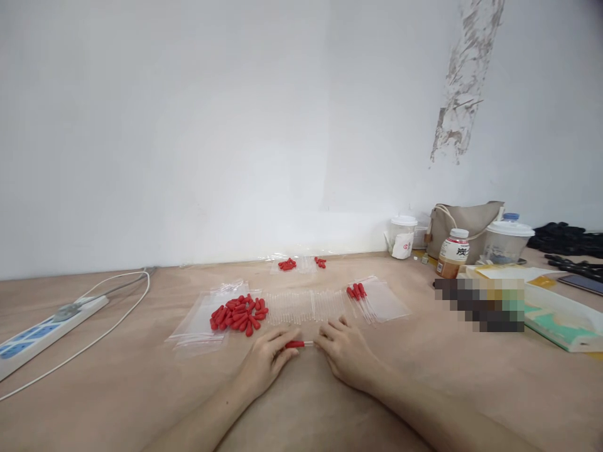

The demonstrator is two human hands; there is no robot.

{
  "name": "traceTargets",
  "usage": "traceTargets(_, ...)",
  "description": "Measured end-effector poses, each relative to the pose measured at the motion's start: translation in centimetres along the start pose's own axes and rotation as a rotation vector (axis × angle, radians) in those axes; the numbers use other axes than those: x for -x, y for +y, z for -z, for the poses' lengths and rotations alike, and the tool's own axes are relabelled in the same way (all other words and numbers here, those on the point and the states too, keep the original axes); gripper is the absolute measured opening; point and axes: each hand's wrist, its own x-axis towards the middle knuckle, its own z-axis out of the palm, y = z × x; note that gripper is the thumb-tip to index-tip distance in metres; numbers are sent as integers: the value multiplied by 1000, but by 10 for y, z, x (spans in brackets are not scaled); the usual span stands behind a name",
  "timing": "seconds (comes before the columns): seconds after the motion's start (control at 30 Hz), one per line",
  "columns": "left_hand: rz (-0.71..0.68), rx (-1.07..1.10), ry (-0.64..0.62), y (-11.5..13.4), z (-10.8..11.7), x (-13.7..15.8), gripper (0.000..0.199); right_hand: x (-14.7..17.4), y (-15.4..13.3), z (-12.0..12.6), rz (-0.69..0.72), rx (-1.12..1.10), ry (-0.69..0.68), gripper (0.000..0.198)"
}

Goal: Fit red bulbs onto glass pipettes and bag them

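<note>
Head view: left hand pinches a bulb, right hand grips its tube, both in line over the tabletop, apparently for straightness, with loose bulbs and loose tubes laid just beyond, presumably for easy reach

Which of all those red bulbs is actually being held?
The red bulb between the left hand and the right hand, with a thin tube at its end; the other red bulbs lie farther back, untouched.
</note>
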Motion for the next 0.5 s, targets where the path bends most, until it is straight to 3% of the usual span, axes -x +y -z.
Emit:
traceTargets(0.1,107,-20,42,-5,4,4,44,2,19,5,-270,-23,45,21)
traceTargets(0.23,127,-24,-7,-5,7,4,23,-4,59,10,-748,-75,66,29)
traceTargets(0.37,125,-1,-27,-4,6,3,19,-15,83,7,-862,67,21,28)
traceTargets(0.5,129,5,-33,-4,5,3,20,-19,84,-2,-892,202,-6,33)
